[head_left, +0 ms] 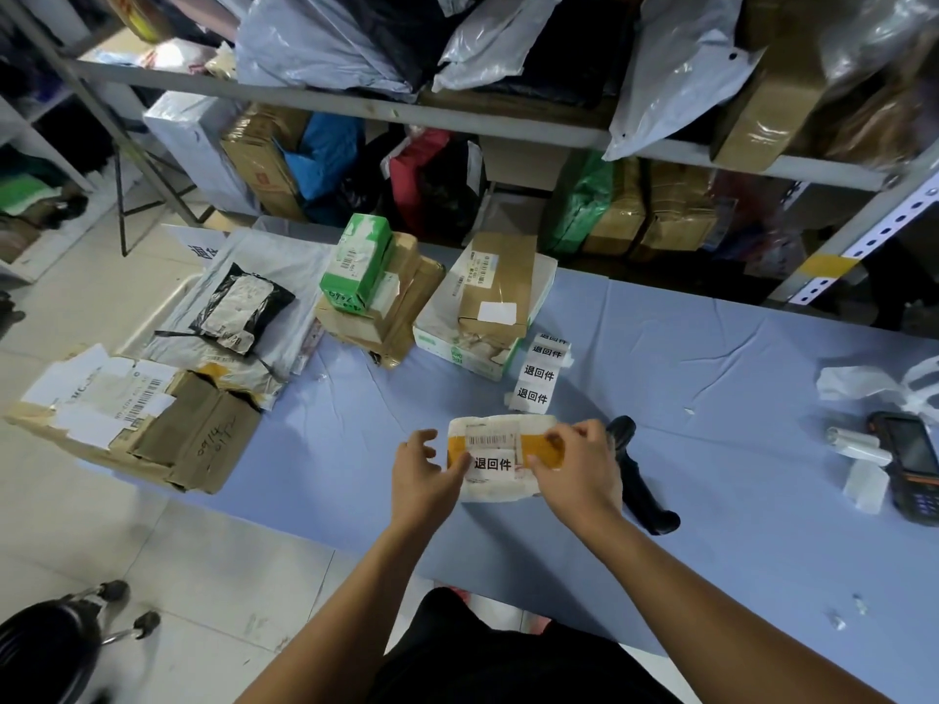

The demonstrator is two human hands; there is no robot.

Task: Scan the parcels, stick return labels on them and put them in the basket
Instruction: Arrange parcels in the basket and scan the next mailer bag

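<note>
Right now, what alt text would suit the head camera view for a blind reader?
A person's left hand and right hand hold a return label against a small white parcel on a blue table. A black scanner lies beside it, spare labels behind.

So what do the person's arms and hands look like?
Nothing is worn on the left hand or right hand: no gloves, rings or watch visible. The left arm and right arm are bare, no sleeves in view. The body wears dark clothing.
</note>
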